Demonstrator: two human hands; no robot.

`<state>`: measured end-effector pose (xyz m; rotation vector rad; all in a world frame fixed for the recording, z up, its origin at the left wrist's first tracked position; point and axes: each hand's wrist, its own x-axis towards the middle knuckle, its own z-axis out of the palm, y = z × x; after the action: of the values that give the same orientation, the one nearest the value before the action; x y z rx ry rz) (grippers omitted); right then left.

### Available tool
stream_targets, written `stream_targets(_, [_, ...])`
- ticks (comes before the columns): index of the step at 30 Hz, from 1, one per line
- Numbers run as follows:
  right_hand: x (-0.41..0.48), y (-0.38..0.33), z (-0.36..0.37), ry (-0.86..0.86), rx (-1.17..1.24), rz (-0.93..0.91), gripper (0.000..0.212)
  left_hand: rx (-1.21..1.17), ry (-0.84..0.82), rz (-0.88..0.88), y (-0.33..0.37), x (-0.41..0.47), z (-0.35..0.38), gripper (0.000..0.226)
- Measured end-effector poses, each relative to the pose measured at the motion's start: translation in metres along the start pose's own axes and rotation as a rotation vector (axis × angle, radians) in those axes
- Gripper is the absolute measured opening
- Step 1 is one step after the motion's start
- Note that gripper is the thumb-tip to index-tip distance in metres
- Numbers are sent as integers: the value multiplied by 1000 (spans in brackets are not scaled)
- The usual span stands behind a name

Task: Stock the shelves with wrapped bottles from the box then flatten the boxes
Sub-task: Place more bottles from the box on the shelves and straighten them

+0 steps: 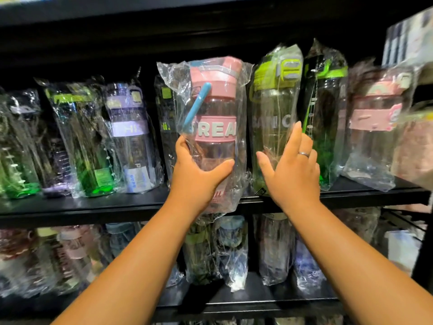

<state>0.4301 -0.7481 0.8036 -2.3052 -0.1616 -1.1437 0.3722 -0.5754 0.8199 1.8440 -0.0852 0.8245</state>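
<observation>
Single head-worn wide-angle camera faces forward and slightly down, near the black metal shelf (93, 208) ahead

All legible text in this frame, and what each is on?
"REA" - white letters on the band of the pink bottle, cut off at both ends.
"Hi" - green print on the dark bottle behind it.
"HI" - faint, on the band of the purple bottle.
Green-lid bottle: large pale letters, too faint to read.
Other labels: blurred.
</observation>
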Motion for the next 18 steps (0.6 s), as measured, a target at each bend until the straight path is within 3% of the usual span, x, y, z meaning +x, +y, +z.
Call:
stream_targets(7, [-6, 13, 4, -56, -20, -48, 101, -12, -1, -9, -1, 2, 1, 115])
stream_targets(11, [-7, 18, 9, -81, 63, -32, 86, -2, 6, -10, 1, 2, 4, 114])
stream_targets(18, [2, 19, 19, -62, 0, -21, 64, -17, 26, -3, 4, 3, 2, 114])
